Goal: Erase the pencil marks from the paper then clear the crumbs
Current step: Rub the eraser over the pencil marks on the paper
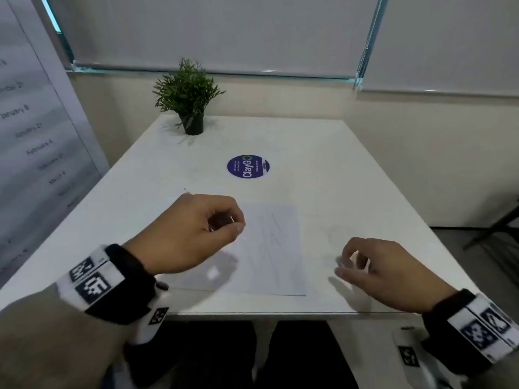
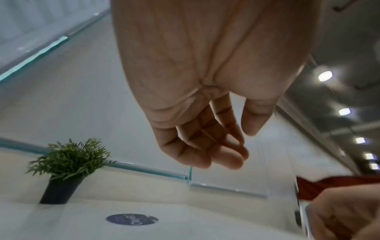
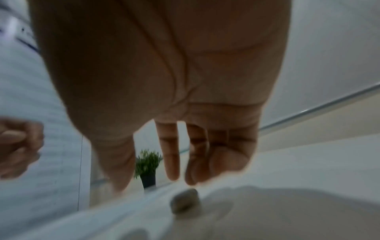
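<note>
At the far left a printed panel [image 1: 36, 130] carries a column of dates, blurred; beside it a small green plant [image 1: 187, 91] in a dark pot stands at the far left corner of the white table [image 1: 351, 169]. The left hand [image 1: 193, 231] is raised above the left part of the paper [image 1: 269, 248]; its fingers [image 2: 218, 155] are loosely curled toward the thumb, and the left wrist view shows the palm with nothing in it. The paper lies flat near the front edge of the table, between the 2 hands, with faint pencil marks [image 1: 271, 234] slanting across it. Beyond the paper, near the middle of the table, sits 1 round blue sticker [image 1: 248, 166] with white lettering. The right hand [image 1: 384, 273] is low over the table just right of the paper, fingers [image 3: 171, 159] relaxed and slightly spread, pointing down, holding nothing; in the right wrist view a small grey-white eraser [image 3: 185, 200] lies on the table just below the fingertips, apart from them; in the head view the hand hides it. Crumbs are too small to tell. Both wrists wear black bands [image 1: 126, 282] with printed square markers.
</note>
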A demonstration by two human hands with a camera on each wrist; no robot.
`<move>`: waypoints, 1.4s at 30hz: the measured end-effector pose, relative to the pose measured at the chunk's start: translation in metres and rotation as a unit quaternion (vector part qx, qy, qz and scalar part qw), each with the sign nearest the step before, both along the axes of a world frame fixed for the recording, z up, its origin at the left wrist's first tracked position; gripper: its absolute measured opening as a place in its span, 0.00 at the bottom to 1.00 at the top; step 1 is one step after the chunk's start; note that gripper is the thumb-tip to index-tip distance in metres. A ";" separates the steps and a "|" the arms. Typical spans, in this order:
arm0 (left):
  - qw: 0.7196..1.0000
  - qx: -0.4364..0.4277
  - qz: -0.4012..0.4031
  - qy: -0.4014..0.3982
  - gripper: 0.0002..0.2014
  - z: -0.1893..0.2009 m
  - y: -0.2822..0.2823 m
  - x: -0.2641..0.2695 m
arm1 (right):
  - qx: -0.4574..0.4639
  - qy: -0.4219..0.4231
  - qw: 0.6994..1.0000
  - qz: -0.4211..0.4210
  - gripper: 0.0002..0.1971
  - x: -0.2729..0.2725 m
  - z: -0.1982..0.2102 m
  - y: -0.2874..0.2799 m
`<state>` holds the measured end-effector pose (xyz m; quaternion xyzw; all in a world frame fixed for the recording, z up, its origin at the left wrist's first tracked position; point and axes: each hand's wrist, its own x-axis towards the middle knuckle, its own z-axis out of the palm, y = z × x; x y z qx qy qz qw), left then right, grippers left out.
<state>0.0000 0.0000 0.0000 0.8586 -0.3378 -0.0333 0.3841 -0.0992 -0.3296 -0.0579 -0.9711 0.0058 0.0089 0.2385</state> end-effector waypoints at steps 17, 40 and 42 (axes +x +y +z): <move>0.873 0.484 -0.052 0.034 0.47 -0.049 -0.061 0.086 | -0.009 0.037 0.997 0.071 0.12 0.104 0.013 0.025; 0.860 0.502 -0.045 0.079 0.69 -0.062 -0.079 0.084 | -0.079 0.179 0.964 0.181 0.12 0.185 0.011 0.050; 0.857 0.508 -0.047 0.078 0.69 -0.062 -0.080 0.085 | -0.093 0.108 0.981 0.131 0.13 0.195 0.009 0.045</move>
